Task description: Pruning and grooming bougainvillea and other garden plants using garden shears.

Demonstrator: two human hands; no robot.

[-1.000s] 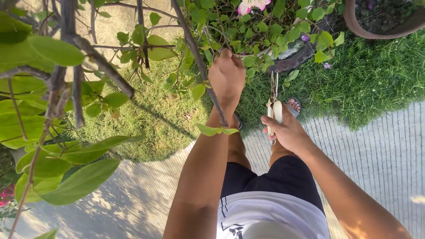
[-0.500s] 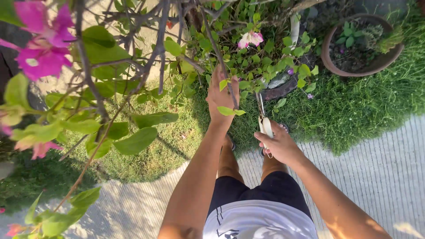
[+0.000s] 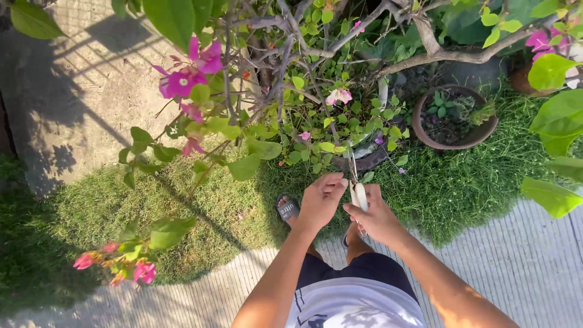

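My right hand (image 3: 375, 218) grips a pair of pruning shears (image 3: 359, 193) with cream handles, the thin blades pointing up into the low green leaves (image 3: 325, 146) of a flowering shrub. My left hand (image 3: 320, 200) hovers right beside the shears, its fingers curled toward the handles. Whether it pinches anything is hidden behind the fingers. Both hands are held low over the grass (image 3: 231, 200), in front of my legs. Woody branches (image 3: 291, 54) of the shrub spread above them.
Pink flowers (image 3: 185, 79) hang on branches at the left and close to the camera. A brown pot (image 3: 456, 141) with small plants stands at the right on the grass. My sandalled foot (image 3: 287, 209) rests at the lawn's edge, beside a ribbed concrete path (image 3: 522, 261).
My left hand let go of the thin branch it held up high and dropped beside the shears. The view pulled back and down, showing more of the shrub and the pot.
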